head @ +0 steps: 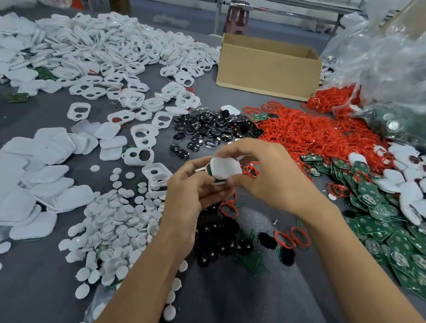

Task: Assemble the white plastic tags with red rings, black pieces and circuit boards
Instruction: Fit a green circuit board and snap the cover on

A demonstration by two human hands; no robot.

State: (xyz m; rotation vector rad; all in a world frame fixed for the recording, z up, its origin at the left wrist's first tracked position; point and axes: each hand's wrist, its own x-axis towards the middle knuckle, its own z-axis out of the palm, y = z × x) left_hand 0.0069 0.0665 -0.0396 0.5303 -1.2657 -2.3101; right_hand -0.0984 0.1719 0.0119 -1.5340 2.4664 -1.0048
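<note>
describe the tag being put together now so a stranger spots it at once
From the cardboard box at the far side, come toward the camera past the black pieces. The white tag is pinched between the left hand and right hand, the only one held off the table, green showing at its left edge.

Head-worn view, forward and down

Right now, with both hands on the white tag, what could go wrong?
A green board edge peeks from the white tag between the left hand and right hand; pressing may close it misaligned. The red ring by the right hand looks loosely held and could drop among the black pieces below.
</note>
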